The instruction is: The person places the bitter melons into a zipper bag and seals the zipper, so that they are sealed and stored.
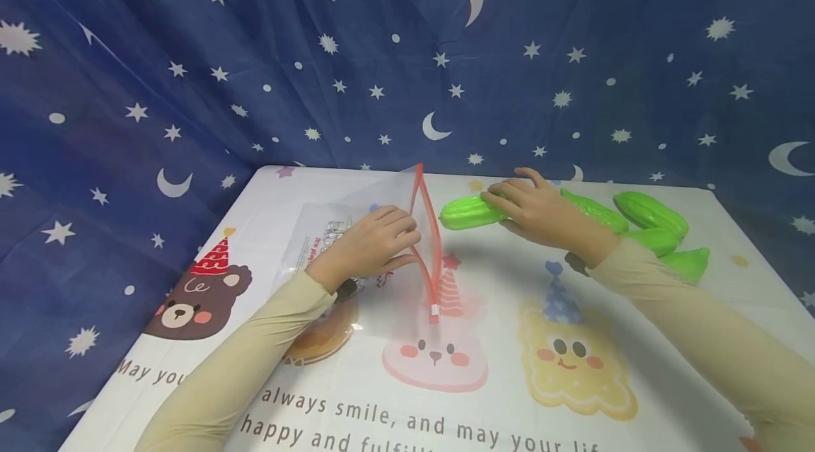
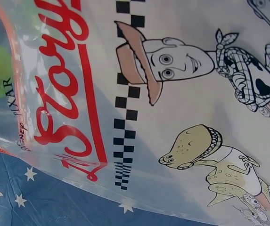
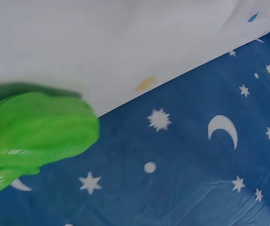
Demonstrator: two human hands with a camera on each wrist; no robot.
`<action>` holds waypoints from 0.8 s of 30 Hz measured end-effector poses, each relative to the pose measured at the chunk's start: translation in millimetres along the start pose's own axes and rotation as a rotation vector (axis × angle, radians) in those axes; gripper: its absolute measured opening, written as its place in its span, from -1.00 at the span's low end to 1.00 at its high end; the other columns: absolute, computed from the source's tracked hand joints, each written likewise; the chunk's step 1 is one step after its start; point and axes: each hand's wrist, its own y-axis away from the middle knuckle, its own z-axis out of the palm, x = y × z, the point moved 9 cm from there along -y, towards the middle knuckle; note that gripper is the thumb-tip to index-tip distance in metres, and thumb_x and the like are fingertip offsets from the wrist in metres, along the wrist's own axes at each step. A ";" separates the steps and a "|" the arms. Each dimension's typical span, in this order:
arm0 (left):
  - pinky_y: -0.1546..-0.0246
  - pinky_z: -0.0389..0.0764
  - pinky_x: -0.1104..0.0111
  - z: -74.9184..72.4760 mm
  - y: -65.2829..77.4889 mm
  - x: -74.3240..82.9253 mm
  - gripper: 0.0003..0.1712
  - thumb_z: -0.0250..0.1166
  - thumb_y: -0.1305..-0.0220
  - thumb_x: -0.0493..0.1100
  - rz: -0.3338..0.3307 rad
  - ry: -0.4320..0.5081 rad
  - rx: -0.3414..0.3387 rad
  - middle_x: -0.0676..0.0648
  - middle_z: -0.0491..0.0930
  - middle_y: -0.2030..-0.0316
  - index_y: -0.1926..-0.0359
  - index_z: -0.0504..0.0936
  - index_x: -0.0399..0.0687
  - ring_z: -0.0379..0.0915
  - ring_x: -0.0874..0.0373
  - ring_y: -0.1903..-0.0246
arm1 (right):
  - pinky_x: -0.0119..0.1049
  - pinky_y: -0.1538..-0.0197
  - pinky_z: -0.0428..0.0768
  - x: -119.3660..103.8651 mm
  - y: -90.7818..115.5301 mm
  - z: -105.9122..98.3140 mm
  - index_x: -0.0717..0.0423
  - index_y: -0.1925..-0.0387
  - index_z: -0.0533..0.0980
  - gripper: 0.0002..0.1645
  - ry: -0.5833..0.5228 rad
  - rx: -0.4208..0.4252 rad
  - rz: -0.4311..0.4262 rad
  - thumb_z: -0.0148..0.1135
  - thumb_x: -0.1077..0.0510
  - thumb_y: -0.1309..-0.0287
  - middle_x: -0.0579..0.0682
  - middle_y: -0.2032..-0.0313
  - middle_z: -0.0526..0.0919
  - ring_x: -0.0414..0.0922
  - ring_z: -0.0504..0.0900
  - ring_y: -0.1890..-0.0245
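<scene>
My left hand [image 1: 378,243] grips the clear zip bag [image 1: 436,247] beside its red zip edge, thumb below and fingers above. The bag's mouth stands spread apart, facing right. Its cartoon print, a cowboy [image 2: 186,66] and a dinosaur [image 2: 210,160], fills the left wrist view. My right hand [image 1: 525,204] holds a bright green, ridged cucumber [image 1: 471,213] from above. The cucumber's free end points left, close to the bag's opening. Its other end is hidden under my fingers.
Several more green vegetables lie heaped behind my right forearm, among them a bumpy one [image 1: 595,211], a ridged one [image 1: 651,211] and a pointed one [image 1: 690,264]. A white cartoon-printed tablecloth [image 1: 503,409] covers the table. Blue star-patterned cloth [image 1: 356,49] hangs along the back and left.
</scene>
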 end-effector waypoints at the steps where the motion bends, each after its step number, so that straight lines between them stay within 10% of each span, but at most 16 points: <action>1: -0.04 0.45 0.27 -0.2 -0.6 0.2 -0.72 0.28 -0.16 0.02 0.002 -0.001 0.000 -0.02 0.51 0.32 0.28 0.51 -0.08 0.43 0.06 0.21 | 0.14 -0.06 0.47 -1.4 -2.8 1.7 0.19 0.01 0.50 -0.30 0.001 0.003 -0.005 0.54 0.24 0.33 0.13 0.15 0.60 0.05 0.61 0.17; 24: -0.06 0.46 0.27 -1.1 -9.8 -1.1 -0.71 0.32 -0.13 -0.03 -0.018 0.036 0.007 -0.06 0.55 0.26 0.23 0.53 -0.11 0.46 0.04 0.17 | 0.11 -0.14 0.43 -6.3 -40.3 32.3 0.11 -0.03 0.49 -0.35 -0.029 -0.060 0.049 0.49 0.14 0.19 0.07 0.13 0.61 0.03 0.60 0.10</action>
